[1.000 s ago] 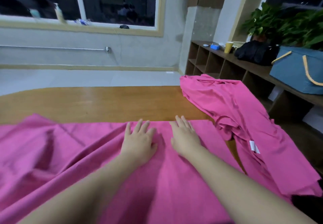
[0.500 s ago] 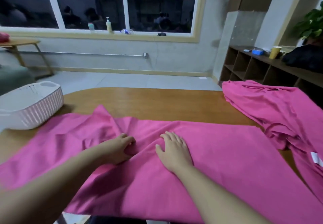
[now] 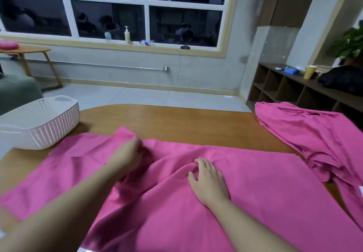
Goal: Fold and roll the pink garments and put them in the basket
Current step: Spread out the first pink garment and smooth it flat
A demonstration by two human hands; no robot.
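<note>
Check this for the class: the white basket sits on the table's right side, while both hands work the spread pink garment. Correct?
Not quite. The head view shows the white basket on the table's left side. The left hand and right hand do work the spread pink garment.

A wooden table (image 3: 176,122) is covered near its front by a spread pink garment (image 3: 265,183). Left of that garment a white basket (image 3: 45,126) is set; right of it, a second pink garment (image 3: 314,134) is heaped.

A lounge-like common room: wooden desk (image 3: 176,122), cubby shelf (image 3: 294,90), sofa (image 3: 17,92), side table (image 3: 29,50), big window (image 3: 145,10).
</note>
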